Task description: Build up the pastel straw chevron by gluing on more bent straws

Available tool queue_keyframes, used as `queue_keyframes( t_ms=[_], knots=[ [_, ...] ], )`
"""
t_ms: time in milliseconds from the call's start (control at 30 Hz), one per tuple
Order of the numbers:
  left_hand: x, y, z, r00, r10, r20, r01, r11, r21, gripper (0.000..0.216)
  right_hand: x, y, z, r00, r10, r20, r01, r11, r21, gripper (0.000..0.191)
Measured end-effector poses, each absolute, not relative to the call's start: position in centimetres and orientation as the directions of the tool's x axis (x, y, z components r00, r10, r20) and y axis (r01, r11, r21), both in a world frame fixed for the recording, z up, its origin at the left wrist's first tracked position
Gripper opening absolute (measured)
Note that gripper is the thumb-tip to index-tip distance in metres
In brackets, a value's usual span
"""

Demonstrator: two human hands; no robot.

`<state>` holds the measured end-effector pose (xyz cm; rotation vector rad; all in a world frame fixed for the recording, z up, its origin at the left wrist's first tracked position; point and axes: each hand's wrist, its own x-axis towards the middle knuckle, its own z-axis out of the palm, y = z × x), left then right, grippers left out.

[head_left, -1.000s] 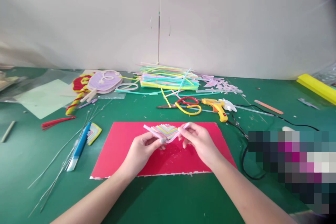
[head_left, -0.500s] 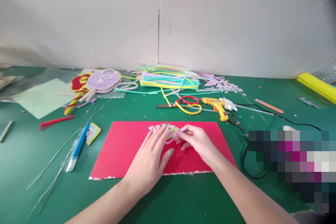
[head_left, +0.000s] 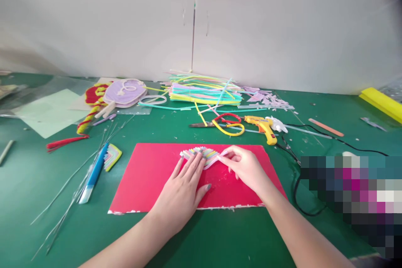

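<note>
A small piece of pastel pipe cleaners (head_left: 212, 157), laid side by side in pink, yellow, white and green stripes, lies on a red board (head_left: 138, 176). My left hand (head_left: 184, 188) rests flat on it with fingers stretched, covering its near left part. At its right end, my right hand (head_left: 243, 165) pinches the end of a pale lilac pipe cleaner (head_left: 211, 165) that curves along the near edge of the striped piece. The fingertips partly hide that end.
Behind the board lie scissors (head_left: 228, 124), a yellow glue gun (head_left: 262, 126) and a pipe cleaner bundle (head_left: 204, 94). To the left are a blue-handled tool (head_left: 96, 169), thin wires (head_left: 64, 197) and a small striped piece (head_left: 113, 158). A black cord (head_left: 294, 192) runs at right.
My left hand has drawn back slightly toward me, so more of the striped piece shows. My right hand keeps its pinch, a little further right. The view has shifted slightly.
</note>
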<state>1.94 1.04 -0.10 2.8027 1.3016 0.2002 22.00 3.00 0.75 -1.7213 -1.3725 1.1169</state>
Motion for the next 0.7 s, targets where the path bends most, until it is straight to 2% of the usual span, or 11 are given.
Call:
queue_keyframes(
  t_ms=[133,267,400,533,700],
  knots=[
    [1.93,1.08,0.1,0.64,0.763,0.088,0.757,-0.646,0.093,0.053,22.4,3.02,1.08,0.064,0.987,-0.145,0.535,-0.157,-0.83,0.02],
    [1.95,1.15,0.25,0.647,0.757,0.093,0.75,-0.653,0.1,0.052,22.53,3.1,0.97,0.099,0.99,-0.104,0.535,-0.141,-0.833,0.021],
    [1.95,1.14,0.15,0.641,0.759,0.113,0.748,-0.651,0.127,0.052,22.55,3.15,1.22,0.13,0.991,-0.045,0.533,-0.108,-0.84,0.032],
    [1.96,1.13,0.11,0.638,0.759,0.13,0.745,-0.651,0.147,0.052,22.46,3.2,1.57,0.107,0.994,0.018,0.543,-0.043,-0.838,0.023],
    [1.94,1.19,0.11,0.634,0.764,0.12,0.746,-0.645,0.167,0.051,22.47,3.3,1.22,0.059,0.998,0.007,0.541,-0.026,-0.841,0.015]
  ],
)
